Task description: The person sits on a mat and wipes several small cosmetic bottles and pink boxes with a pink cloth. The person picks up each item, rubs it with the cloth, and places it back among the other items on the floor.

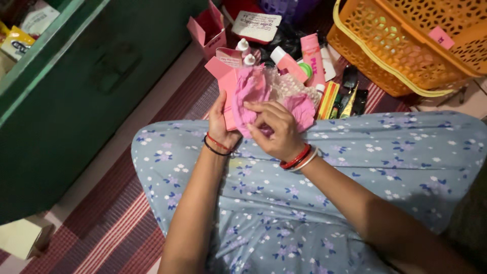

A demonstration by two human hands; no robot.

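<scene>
The person sits cross-legged on a red-and-white striped woven mat [116,223], knees covered in pale blue cloth with small flowers [385,147]. The left hand [219,122] is closed around the near end of a flat pink cardboard box [227,83], holding it upright above the lap. The right hand [276,129], fingers curled, pinches a crumpled pink plastic wrapper [253,91] that bulges out of the box just to its right; a bit of clear patterned film [286,83] spills from the wrapper toward the far side.

On the mat beyond the hands lies a scatter of toiletries: two small white-capped bottles [246,50], a pink tube with a white cap [285,63], a taller pink tube [312,58], a small open pink carton [208,30] and some dark sachets [350,94]. At the far right stands an orange perforated plastic basket with a yellow rim [401,50]. To the left a dark green cabinet [76,101] rises from a pale floor strip [152,101], and a small cream box [23,236] sits at the near left corner.
</scene>
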